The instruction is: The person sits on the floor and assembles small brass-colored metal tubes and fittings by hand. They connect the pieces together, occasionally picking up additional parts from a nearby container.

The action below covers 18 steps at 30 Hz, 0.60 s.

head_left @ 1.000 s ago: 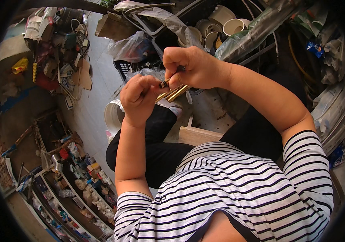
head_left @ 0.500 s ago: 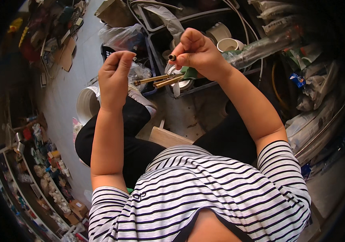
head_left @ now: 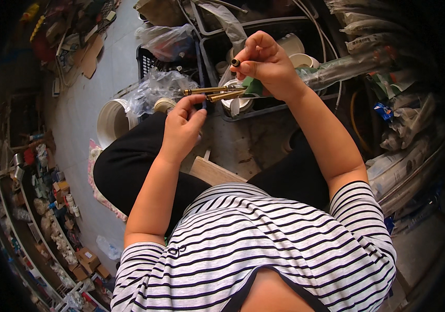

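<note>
Grey tiled floor (head_left: 90, 112) on L side, cluttered w/ bags & scrap; low shelves (head_left: 38, 229) of small parts & boxes, lower L, blurred at the rim. Dark plastic crate (head_left: 279, 110) up front w/ off-white pots (head_left: 304, 61) inside. Writing: small dark print on plastic-wrapped bundle (head_left: 365, 41), upper R, & a few dark letters on chest of striped shirt (head_left: 284, 229); blue packet (head_left: 384, 111) far R, markings too small to read. R hand (head_left: 266, 66) raised above near edge of crate, thumb & index pinching short brass piece (head_left: 236, 63); its round, dark-centred end faces lower L, twd viewer, long axis running back into the fingertips. Just below, approx. side by side, long brass rods (head_left: 212, 90) lie crosswise: L ends nearer L hand, R ends slightly higher, by green piece (head_left: 253, 87) under R hand; what holds them up there, can't tell. L hand (head_left: 182, 125) has fingers loosely curled, thumb & index apart, index tip right at rods' L ends; touching or not, can't tell. White bucket (head_left: 109, 122) & clear plastic bag (head_left: 162, 88) to L of L hand; wooden board (head_left: 217, 171) btwn the person's dark-clad legs.
</note>
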Each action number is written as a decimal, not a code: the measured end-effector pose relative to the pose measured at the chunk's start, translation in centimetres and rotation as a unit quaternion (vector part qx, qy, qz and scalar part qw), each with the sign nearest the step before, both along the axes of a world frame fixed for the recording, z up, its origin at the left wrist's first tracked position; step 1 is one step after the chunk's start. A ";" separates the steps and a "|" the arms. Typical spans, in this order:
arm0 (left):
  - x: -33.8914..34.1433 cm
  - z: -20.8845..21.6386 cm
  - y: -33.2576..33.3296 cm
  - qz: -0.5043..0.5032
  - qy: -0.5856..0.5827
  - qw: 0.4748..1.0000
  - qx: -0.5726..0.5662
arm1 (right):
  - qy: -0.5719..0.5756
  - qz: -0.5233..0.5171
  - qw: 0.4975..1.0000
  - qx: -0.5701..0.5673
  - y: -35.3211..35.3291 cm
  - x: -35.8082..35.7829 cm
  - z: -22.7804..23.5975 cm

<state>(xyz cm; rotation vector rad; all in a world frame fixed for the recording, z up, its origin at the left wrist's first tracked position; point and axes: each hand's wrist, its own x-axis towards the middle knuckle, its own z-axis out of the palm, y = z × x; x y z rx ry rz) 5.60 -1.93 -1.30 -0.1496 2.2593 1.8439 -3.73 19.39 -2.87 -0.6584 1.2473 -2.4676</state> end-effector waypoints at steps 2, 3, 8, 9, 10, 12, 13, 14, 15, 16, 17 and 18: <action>-0.1 0.0 0.3 -0.025 0.008 0.999 -0.040 | 0.002 -0.004 1.000 0.004 -0.1 0.2 0.2; -0.4 -0.1 0.3 -0.031 0.013 0.997 -0.073 | 0.010 -0.004 1.000 0.008 -0.1 0.2 0.4; -0.9 -1.3 1.9 0.010 0.064 0.997 0.039 | 0.055 -0.019 0.998 0.038 0.0 0.6 0.3; -1.0 -1.5 2.1 0.016 0.065 0.997 0.046 | 0.062 -0.022 0.997 0.036 -0.1 0.7 0.4; -1.0 -1.6 2.2 0.023 0.066 0.996 0.053 | 0.070 -0.025 0.997 0.034 -0.1 0.8 0.5; -1.3 -1.7 2.6 0.034 0.072 0.994 0.075 | 0.078 -0.039 0.994 0.068 -0.1 0.9 0.5; -1.5 -1.8 2.7 0.040 0.067 0.994 0.079 | 0.083 -0.046 0.992 0.084 -0.2 0.9 0.6; -1.5 -1.9 2.7 0.047 0.062 0.993 0.084 | 0.109 -0.057 0.988 0.094 -0.3 0.9 0.3; -1.6 -2.0 2.8 0.054 0.057 0.993 0.088 | 0.122 -0.062 0.986 0.100 -0.4 0.8 0.2; -1.6 -1.9 3.0 0.071 0.038 0.991 0.110 | 0.134 -0.067 0.983 0.105 -0.5 0.8 0.1; -1.6 -1.8 3.3 0.088 0.018 0.987 0.131 | 0.147 -0.071 0.980 0.110 -0.6 0.8 0.0; -1.6 -1.7 3.5 0.106 -0.001 0.983 0.152 | 0.146 -0.074 0.981 0.108 -0.6 0.7 0.0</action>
